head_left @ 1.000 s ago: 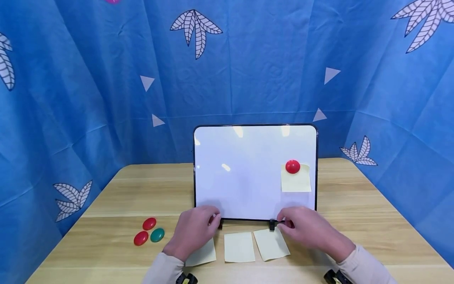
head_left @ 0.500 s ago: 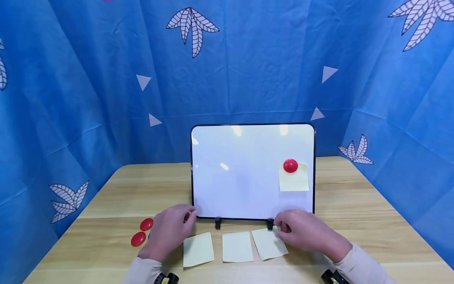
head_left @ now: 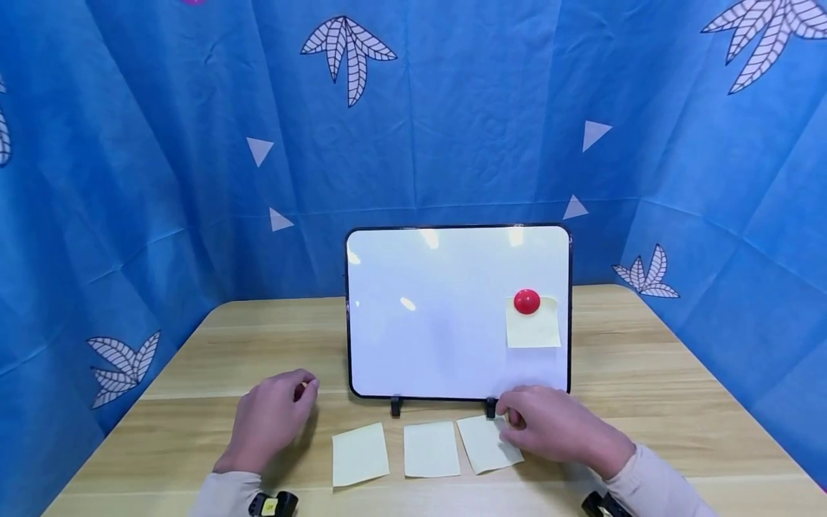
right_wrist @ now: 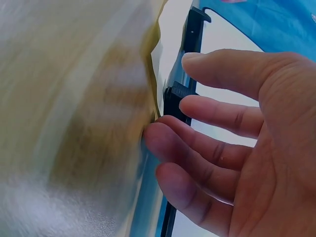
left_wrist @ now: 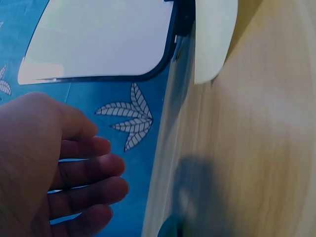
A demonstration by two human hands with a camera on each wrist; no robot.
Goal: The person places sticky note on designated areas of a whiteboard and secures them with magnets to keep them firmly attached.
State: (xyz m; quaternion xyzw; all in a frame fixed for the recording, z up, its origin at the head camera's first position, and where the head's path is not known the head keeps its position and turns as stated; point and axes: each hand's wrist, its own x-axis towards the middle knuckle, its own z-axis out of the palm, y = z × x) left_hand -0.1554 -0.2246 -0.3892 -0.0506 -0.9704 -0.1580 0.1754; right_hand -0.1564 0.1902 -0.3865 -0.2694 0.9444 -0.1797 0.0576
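Note:
My left hand is over the left part of the table with nothing in its fingers, which curve loosely in the left wrist view. A sliver of a green round magnet shows below it there; the head view hides the loose magnets behind the hand. My right hand is relaxed, its fingertips at the edge of the right pale yellow sticky note, beside a black stand foot. Left of that note lie a middle note and a left note.
A whiteboard with a black frame stands upright on small feet behind the notes. On its right side a red magnet holds another sticky note. Blue curtain surrounds the wooden table at the back and sides.
My left hand has moved left from in front of the whiteboard, uncovering the left sticky note and covering the loose red and green magnets. The right hand has stayed nearly in place.

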